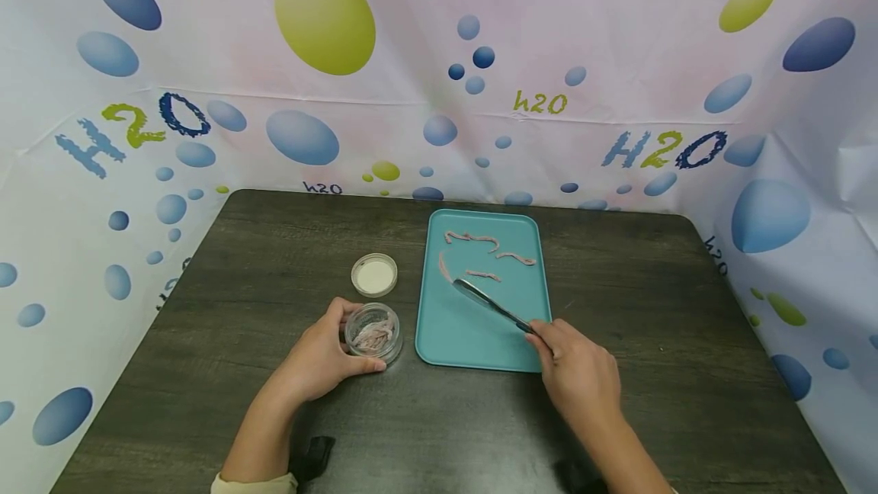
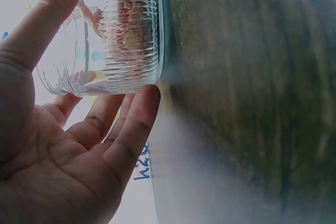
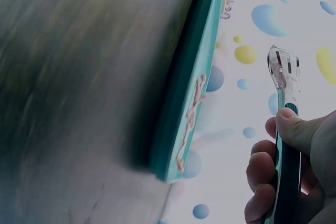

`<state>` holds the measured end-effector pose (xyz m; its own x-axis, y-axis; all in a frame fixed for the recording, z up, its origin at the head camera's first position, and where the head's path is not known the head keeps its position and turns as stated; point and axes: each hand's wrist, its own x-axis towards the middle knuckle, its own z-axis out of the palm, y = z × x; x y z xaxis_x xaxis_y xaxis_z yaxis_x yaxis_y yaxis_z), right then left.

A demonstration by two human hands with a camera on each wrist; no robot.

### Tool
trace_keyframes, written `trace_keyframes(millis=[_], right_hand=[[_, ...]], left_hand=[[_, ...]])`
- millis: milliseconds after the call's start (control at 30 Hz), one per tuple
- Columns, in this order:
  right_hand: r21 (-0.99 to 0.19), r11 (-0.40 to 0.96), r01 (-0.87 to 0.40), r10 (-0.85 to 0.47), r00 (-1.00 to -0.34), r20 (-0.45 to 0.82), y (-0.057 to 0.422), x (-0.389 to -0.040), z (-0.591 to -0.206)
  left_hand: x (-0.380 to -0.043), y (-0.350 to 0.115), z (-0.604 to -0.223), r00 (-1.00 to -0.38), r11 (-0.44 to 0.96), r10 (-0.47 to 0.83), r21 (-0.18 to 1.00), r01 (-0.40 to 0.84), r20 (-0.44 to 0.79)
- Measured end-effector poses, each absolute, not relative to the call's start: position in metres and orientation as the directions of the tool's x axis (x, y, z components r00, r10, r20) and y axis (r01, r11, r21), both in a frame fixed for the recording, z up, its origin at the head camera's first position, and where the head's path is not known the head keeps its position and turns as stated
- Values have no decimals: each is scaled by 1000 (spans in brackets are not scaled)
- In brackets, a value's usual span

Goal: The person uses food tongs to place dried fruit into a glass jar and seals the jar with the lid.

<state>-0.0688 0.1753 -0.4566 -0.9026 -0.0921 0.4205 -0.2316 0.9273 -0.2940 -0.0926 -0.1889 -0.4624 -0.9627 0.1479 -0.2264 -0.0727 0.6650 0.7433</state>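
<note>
My left hand holds a small clear glass jar at the left of the tray, with thumb and fingers on opposite sides. Pale pink, worm-like strands lie heaped in the jar. In my right hand is a pair of metal tongs with dark handles and a fork-like tip. The tongs reach over a turquoise tray, on which several pink strands lie apart. Their tips meet the end of the leftmost strand; whether they pinch it I cannot tell.
A round lid lies just behind the jar, its white inner side up. Everything stands on a dark wooden table. Behind and beside the table hangs a white sheet printed with blue and green drops.
</note>
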Motion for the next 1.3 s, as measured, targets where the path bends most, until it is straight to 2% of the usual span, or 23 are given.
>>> trace_keyframes(millis=[133, 400, 767, 1300], right_hand=[[-275, 923, -268, -126, -888, 441, 168, -65, -454], [-220, 891, -396, -223, -805, 549, 154, -57, -453], [-170, 859, -483, -320, -766, 558, 132, -43, -459], [-122, 851, -511, -373, -750, 547, 126, -40, -459]], left_hand=[[-93, -189, -463, -962, 667, 144, 741, -79, -233], [-92, -189, -463, -961, 659, 151, 748, -77, -232], [-91, -190, -464, -959, 645, 162, 761, -75, -232], [-89, -189, -463, -955, 632, 162, 769, -93, -248]])
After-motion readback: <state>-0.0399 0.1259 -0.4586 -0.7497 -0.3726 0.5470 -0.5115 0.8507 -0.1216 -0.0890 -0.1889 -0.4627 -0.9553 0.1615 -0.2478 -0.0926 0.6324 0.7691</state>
